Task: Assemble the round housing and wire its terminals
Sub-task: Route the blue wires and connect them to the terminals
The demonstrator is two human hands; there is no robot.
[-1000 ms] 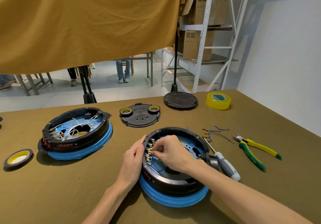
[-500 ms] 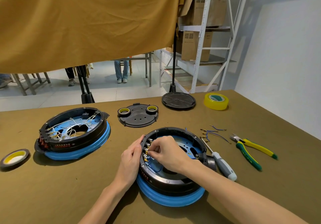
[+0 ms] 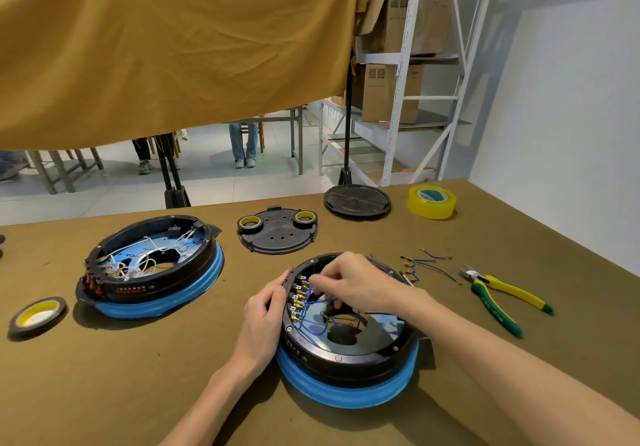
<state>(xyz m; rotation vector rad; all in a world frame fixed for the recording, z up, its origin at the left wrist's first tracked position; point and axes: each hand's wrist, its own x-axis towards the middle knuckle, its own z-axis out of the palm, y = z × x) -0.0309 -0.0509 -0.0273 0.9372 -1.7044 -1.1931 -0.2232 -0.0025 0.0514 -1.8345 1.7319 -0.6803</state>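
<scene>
Housing (image 3: 346,352) sits nearest, black on a blue base, at the middle of the tabletop (image 3: 104,393) between both forearms. Left hand (image 3: 265,314) rests against its left outer wall, fingers straight and pressed flat to the rim, steadying it. Right hand (image 3: 353,281) reaches in from the right over the far half of the ring, fingers curled down toward a blue wire (image 3: 313,302); it seems to pinch that wire, though the fingertips are partly hidden. Terminals (image 3: 298,298) stand in a row along the inner left wall, running near to far, just left of the right hand's fingertips and just right of the left hand. So the wire end likely has to travel leftward, across the row's long axis, and the right hand is the one placed for it. I count about five or six terminals; they are too small to be sure.

Farther right lie one pair of pliers (image 3: 498,296) and a few loose wires (image 3: 429,265). To the left stand a second housing (image 3: 152,272), wired in white, and one tape ring (image 3: 36,314). Farther off are two lids (image 3: 277,234), the left carrying two small tape rolls, and one yellow tape (image 3: 432,202).
</scene>
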